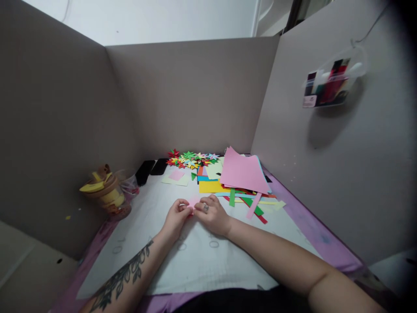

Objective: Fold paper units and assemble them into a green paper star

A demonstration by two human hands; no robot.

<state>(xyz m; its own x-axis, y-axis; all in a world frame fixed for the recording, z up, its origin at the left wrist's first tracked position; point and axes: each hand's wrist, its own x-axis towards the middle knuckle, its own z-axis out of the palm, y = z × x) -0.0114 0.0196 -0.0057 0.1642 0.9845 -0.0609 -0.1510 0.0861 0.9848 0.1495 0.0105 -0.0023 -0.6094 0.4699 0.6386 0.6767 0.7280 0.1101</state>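
Observation:
A small piece of pink paper [194, 201] is pinched between my two hands above the white sheet on the table. My left hand [178, 214] grips its left side with thumb and fingers. On the right side, my right hand [211, 214], with a ring on one finger, presses the paper with curled fingers. Fingers cover much of the piece, so its exact shape is hidden. Just beyond the hands lie a yellow sheet [211, 187] and a loose pink strip [254, 205].
Folded paper stars [189, 159] are heaped at the back. Pink sheets [244, 171] top a stack at right, with coloured strips below. Two dark phones [159, 166] lie back left, near a clear cup [128, 180] and a brown pot [107, 191]. Grey panels [192, 100] enclose the table.

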